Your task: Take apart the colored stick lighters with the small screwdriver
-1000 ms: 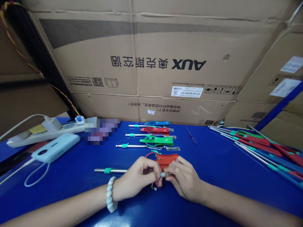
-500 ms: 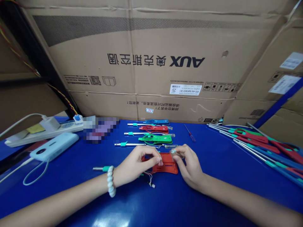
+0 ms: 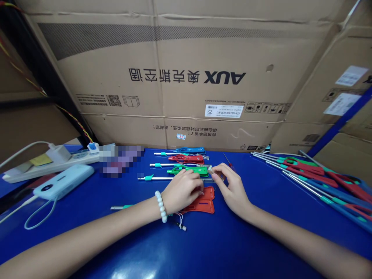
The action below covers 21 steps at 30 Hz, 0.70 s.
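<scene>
My left hand (image 3: 184, 190), with a pale bead bracelet (image 3: 161, 207) at its wrist, is closed with curled fingertips above an opened orange-red plastic casing (image 3: 206, 206). Whether those fingers hold anything is hidden. Between thumb and fingers of my right hand (image 3: 231, 188) is a small clear plastic piece (image 3: 211, 169) with a pale end, held just right of the casing. Thin white wires with a small white connector (image 3: 183, 228) trail out below my left hand. A metal rod (image 3: 116, 208) with a green collar sticks out to the left, partly behind my forearm.
Behind my hands lie metal rods with a green casing (image 3: 200, 171), a red casing (image 3: 190, 158) and a blue casing (image 3: 192, 150). A screwdriver (image 3: 227, 159) is beside them. Several rods with coloured handles (image 3: 308, 170) lie right; a power bank (image 3: 64, 180) and power strip (image 3: 26, 170) left.
My left hand has moved right and slightly up, and its fingers curl more. My right hand has lifted the clear piece a little away from the casing. The view has shifted slightly.
</scene>
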Each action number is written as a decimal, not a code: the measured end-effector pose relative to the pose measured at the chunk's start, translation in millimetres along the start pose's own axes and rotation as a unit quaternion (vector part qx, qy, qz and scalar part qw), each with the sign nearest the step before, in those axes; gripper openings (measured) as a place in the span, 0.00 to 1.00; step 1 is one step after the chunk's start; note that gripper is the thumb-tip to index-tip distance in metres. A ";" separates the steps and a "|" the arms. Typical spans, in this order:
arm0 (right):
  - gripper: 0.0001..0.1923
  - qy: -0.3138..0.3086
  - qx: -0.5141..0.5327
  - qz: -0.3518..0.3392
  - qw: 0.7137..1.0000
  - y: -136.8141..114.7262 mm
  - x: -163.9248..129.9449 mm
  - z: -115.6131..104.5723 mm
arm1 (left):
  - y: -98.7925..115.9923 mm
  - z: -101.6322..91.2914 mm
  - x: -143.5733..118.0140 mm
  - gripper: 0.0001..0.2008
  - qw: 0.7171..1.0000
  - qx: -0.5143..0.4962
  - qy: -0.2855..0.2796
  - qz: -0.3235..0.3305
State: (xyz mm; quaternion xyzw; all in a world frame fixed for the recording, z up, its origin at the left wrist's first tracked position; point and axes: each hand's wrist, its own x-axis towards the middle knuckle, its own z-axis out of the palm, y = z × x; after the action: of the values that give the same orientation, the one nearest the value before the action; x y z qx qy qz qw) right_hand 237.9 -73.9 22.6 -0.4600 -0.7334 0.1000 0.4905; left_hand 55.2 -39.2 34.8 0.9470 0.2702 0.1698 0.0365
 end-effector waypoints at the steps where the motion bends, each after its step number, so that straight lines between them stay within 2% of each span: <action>1: 0.06 0.000 0.002 0.004 1.000 0.5 0.5 -0.1 | -0.5 1.2 0.4 0.03 1.000 0.004 0.000 0.004; 9: 0.08 -0.002 0.004 0.027 1.000 6.1 3.2 0.5 | -3.4 9.2 -1.8 0.04 0.999 0.028 -0.007 0.032; 16: 0.08 -0.022 0.010 0.054 0.998 9.2 6.0 -1.9 | -6.1 10.2 -7.0 0.06 0.999 0.000 -0.012 0.039; 19: 0.08 -0.073 0.001 0.073 0.995 10.7 11.7 -7.9 | -7.9 7.8 -10.2 0.06 0.999 -0.011 -0.017 0.038; 21: 0.07 -0.149 -0.037 0.071 0.986 12.9 16.6 -13.5 | -9.6 6.0 -12.3 0.06 0.999 -0.017 -0.021 0.033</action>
State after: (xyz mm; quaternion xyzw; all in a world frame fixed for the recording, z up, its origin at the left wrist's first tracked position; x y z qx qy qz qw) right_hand 254.7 -58.1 32.1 -0.5089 -0.7668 0.1745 0.3501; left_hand 42.7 -37.3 23.9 0.9582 0.2346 0.1551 0.0524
